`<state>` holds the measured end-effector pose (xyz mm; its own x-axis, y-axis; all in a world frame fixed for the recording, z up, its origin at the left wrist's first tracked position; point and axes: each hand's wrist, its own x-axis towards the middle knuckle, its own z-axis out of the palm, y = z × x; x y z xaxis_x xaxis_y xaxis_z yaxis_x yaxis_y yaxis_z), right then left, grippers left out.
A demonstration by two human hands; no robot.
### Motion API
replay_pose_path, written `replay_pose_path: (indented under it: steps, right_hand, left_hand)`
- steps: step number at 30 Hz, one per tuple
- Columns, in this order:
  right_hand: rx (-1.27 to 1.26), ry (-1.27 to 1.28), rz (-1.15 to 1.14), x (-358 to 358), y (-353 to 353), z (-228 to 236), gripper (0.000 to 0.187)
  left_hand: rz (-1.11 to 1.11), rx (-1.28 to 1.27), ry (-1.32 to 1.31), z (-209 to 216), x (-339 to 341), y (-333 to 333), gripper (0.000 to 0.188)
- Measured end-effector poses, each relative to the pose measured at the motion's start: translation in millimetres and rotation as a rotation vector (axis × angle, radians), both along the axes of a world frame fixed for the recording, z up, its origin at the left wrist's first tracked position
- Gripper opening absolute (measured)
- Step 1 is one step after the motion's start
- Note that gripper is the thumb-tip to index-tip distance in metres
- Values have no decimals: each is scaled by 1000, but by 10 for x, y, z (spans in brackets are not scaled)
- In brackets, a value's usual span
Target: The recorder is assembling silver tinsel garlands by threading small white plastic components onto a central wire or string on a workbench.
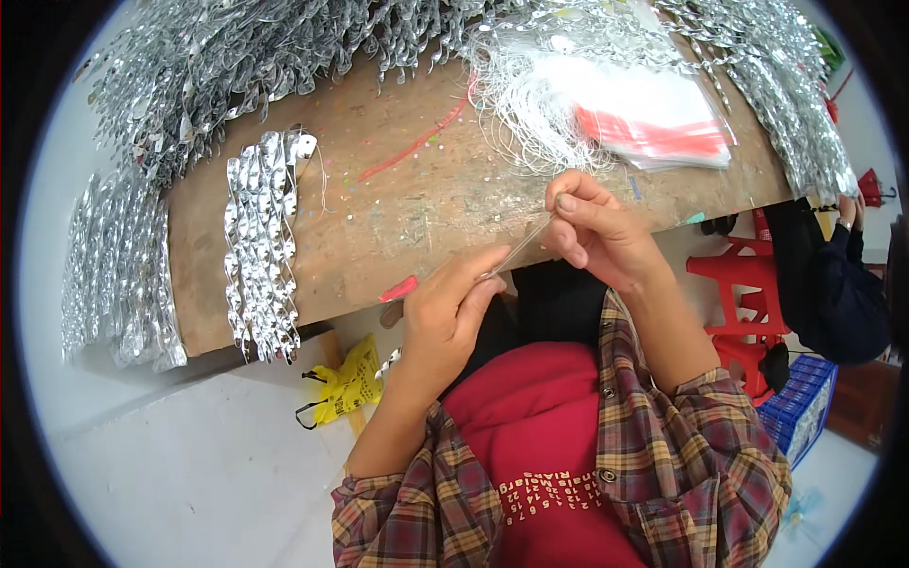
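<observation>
A thin pale string [521, 248] runs taut between my two hands, in front of the wooden table's near edge. My left hand [447, 308] is closed, pinching its lower end between thumb and forefinger. At the upper end my right hand [606, 227] pinches it between thumb and forefinger, with the other fingers curled loosely. A bit of twisted silver strip [391, 361] shows beside my left wrist; whether it joins the string is hidden. A loose bundle of white strings [530, 118] lies beyond my right hand, against a stack of clear plastic bags [653, 118] with red edges.
Twisted silver strips [262, 241] lie on the worn wooden table [379, 227], and large silver heaps [312, 47] cover its far side. A yellow bag [346, 383] hangs below left. Red stools [743, 284], a blue crate [797, 402] and another person [838, 293] are at right.
</observation>
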<state>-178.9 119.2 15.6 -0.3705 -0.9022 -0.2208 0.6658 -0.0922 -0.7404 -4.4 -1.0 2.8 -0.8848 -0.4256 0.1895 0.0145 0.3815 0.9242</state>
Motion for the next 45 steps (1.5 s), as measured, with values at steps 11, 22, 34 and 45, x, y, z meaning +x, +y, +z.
replay_pose_path:
  steps: [11, 22, 34, 45]
  right_hand:
    - [23, -9, -20, -11, -23, -118, 9]
    - [9, -2, 171, 119, -75, -81, 10]
    - [126, 1477, -34, 272, -1, 168, 18]
    - [54, 971, -102, 287, -6, -49, 8]
  left_hand:
    - [0, 340, -199, -78, 228, 13, 30]
    - [-272, 864, -106, -77, 133, 20, 36]
    - [179, 326, -83, -13, -42, 163, 10]
    - [187, 560, 40, 6, -67, 229, 13]
